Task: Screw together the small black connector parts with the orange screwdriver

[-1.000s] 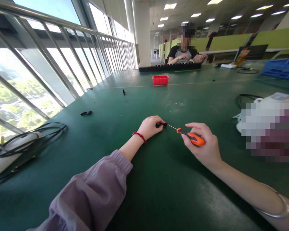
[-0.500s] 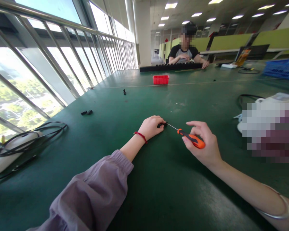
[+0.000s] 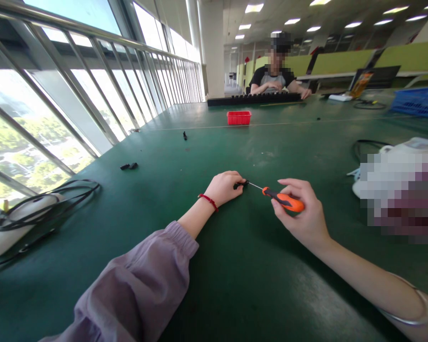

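My left hand (image 3: 226, 186) rests on the green table, its fingers closed round a small black part (image 3: 241, 184) that they mostly cover. A screwdriver (image 3: 287, 201) with an orange and black handle lies in my right hand (image 3: 305, 213). The thumb supports the handle from below, while the index finger is lifted off it. The thin metal shaft points left and its tip meets the black part; how the tip sits in it is too small to make out.
A red bin (image 3: 238, 118) stands farther back, before a long black strip (image 3: 253, 99) where a person sits. Small black pieces (image 3: 129, 166) lie to the left. Coiled cables (image 3: 46, 209) are by the railing. At right are a white bag (image 3: 410, 147) and a blue basket (image 3: 417, 103).
The screwdriver's handle has turned slightly in my right hand, and the fingers have shifted a little. My left hand and the black part stay in place.
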